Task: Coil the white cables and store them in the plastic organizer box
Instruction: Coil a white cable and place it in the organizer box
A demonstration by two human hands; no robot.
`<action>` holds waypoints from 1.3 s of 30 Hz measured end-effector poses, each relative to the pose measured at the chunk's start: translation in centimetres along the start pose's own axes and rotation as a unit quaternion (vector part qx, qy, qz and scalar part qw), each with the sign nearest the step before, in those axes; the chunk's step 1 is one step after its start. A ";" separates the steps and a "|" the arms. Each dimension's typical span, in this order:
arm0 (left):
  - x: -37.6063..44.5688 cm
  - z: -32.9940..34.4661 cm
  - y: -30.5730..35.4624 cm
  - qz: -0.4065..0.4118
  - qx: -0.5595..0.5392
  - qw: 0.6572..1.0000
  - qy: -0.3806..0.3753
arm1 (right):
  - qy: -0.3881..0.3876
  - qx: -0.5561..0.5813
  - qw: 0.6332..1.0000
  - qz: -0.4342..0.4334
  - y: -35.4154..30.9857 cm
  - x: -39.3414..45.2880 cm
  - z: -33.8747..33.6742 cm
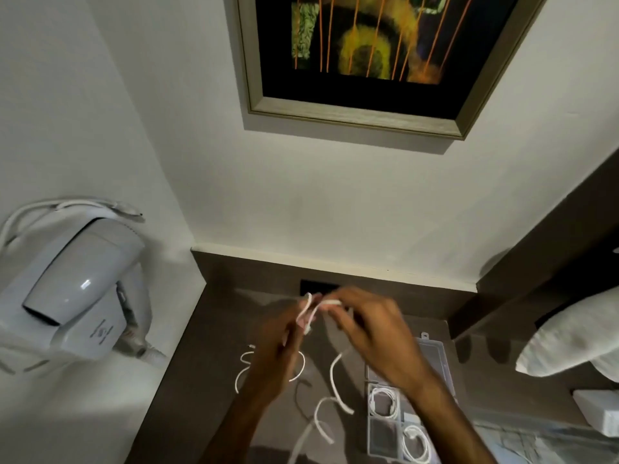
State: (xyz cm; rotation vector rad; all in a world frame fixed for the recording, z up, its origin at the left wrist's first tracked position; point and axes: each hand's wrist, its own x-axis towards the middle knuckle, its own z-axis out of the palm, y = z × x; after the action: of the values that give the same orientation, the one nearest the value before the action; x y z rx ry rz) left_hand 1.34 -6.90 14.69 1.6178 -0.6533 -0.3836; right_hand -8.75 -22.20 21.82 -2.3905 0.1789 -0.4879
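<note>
Nearest, the clear plastic organizer box [385, 440] lies open on the dark tabletop [187, 396], long axis running near to far, with one coiled white cable [383, 401] in a middle compartment and another coil [415, 442] in the near-right one. Left of it a loose cable [246, 366] lies snaking. Above, left hand [278, 356] and right hand [368, 333] pinch a thin white cable [310, 311] into small loops, its tail [335, 380] trailing down toward the viewer.

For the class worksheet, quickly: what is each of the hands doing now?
Left hand: closed on the white cable.
Right hand: closed on the same cable, by its top loop.
</note>
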 end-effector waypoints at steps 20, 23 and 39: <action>0.0 -0.5 6.4 -0.160 -0.053 0.986 -0.014 | -0.082 -0.060 0.993 0.062 -3.2 -3.2 0.7; -1.7 -1.7 6.7 -0.071 -0.059 0.986 -0.137 | -0.056 -0.098 0.994 0.011 -3.3 -1.3 -1.8; -0.2 -2.6 10.6 -0.090 -0.253 0.960 -0.078 | -0.100 0.099 0.982 0.124 -2.6 -4.2 6.6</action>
State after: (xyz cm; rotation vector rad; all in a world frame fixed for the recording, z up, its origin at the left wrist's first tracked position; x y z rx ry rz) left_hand 0.64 -5.29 25.47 1.1644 -0.4739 -0.7544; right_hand -10.02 -15.23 17.66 -2.1670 0.3165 -0.1408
